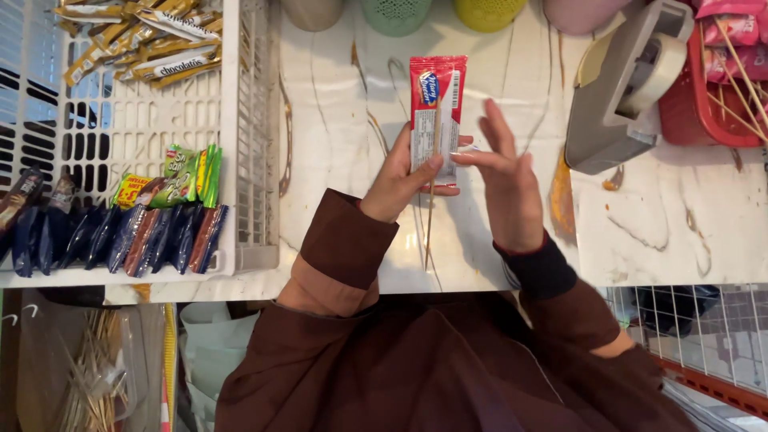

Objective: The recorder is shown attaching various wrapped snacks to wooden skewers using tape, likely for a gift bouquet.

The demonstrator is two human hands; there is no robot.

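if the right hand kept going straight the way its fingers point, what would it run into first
The right hand points up and slightly left, fingertips already beside the red snack packet that the left hand holds with a thin wooden stick. It would likely brush that packet's right edge first, though depth is unclear.

A white plastic crate (240, 120) stands on the left of the white marble counter (680, 224), holding gold sachets (136, 40) at its far end, green snack packets (192, 172) in the middle and a row of dark blue and brown wrapped bars (120, 236) along its near wall. On the right a grey tape dispenser (620, 88) stands just beside a red basket (704, 104) of pink packets (732, 32) and thin wooden skewers (744, 80). Four round pots in beige (312, 12), mint (396, 14), yellow (488, 12) and pink (580, 14) line the far edge.
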